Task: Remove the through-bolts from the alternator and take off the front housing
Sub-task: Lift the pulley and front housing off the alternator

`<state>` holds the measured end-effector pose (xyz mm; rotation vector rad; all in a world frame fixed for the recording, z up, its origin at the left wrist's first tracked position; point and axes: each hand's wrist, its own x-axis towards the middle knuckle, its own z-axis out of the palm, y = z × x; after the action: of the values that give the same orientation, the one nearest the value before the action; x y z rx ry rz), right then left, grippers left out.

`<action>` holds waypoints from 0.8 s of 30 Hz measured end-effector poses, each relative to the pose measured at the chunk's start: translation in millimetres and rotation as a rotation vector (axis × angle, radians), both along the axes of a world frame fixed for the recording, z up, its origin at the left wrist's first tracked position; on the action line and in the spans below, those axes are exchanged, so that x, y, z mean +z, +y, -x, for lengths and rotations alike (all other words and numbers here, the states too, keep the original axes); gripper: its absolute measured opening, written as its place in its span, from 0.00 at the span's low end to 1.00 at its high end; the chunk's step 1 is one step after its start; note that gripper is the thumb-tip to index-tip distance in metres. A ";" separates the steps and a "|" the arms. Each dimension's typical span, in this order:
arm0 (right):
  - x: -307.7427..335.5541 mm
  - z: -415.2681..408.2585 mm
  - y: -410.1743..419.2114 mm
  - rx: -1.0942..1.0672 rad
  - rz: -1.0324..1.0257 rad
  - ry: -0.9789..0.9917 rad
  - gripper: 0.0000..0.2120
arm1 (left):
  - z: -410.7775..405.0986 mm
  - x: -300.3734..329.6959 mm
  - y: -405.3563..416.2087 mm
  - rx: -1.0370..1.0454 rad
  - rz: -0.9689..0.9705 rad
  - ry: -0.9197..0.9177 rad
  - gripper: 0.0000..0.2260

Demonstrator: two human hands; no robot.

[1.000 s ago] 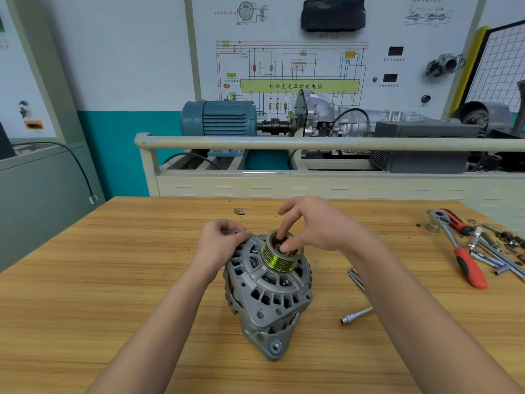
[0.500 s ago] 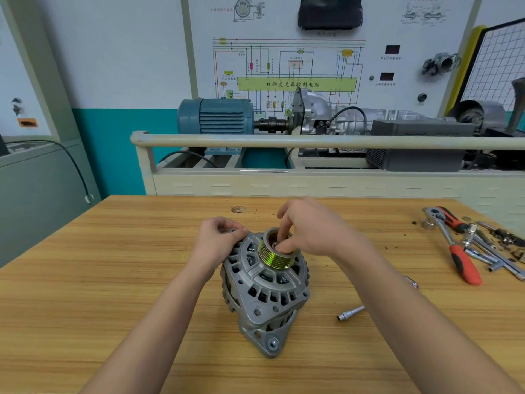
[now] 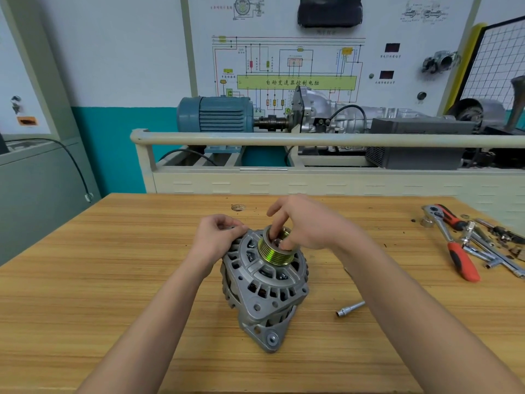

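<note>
Broadly, a wooden workbench (image 3: 99, 280) carries a grey alternator (image 3: 265, 288) at its middle, front housing (image 3: 272, 282) upward and the green-gold pulley (image 3: 274, 251) on top. Right hand (image 3: 309, 223) reaches over the pulley, fingertips curled down into its centre, pinching there; what they pinch is hidden. Left hand (image 3: 216, 237) grips the housing's far left edge with curled fingers. A red-handled ratchet (image 3: 451, 243) lies well to the right, a socket extension (image 3: 350, 307) nearer the alternator.
</note>
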<state>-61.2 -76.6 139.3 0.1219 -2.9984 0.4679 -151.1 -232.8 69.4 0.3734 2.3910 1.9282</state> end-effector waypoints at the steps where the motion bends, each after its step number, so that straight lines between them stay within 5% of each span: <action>1: 2.9 -0.9 4.2 0.007 0.069 -0.042 0.11 | 0.7 0.0 -0.7 -0.008 -0.004 -0.008 0.03; 5: -8.0 2.2 19.6 -0.001 0.372 0.033 0.03 | 4.9 -0.2 -2.5 -0.033 -0.020 -0.041 0.03; 8: -35.3 8.9 14.2 -0.008 0.549 0.031 0.15 | 8.3 2.7 -0.4 -0.069 -0.044 -0.092 0.05; 12: -67.4 7.5 5.3 -0.033 0.846 -0.061 0.18 | 11.6 6.6 0.6 -0.134 -0.060 -0.166 0.05; 18: -83.5 2.4 3.9 -0.159 0.824 0.123 0.17 | -2.7 0.6 5.6 -0.015 0.019 -0.254 0.14; 21: -87.5 -3.5 5.7 -0.214 0.723 0.220 0.21 | -9.2 -6.1 -8.7 -0.139 -0.004 -0.377 0.20; 24: -83.2 7.7 10.3 -0.229 0.831 0.229 0.19 | -7.6 -6.2 -17.1 -0.261 0.001 -0.424 0.23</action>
<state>-68.9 -66.2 56.1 -0.2156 -2.3233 1.4750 -143.5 -250.0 63.2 0.2318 1.9672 1.6899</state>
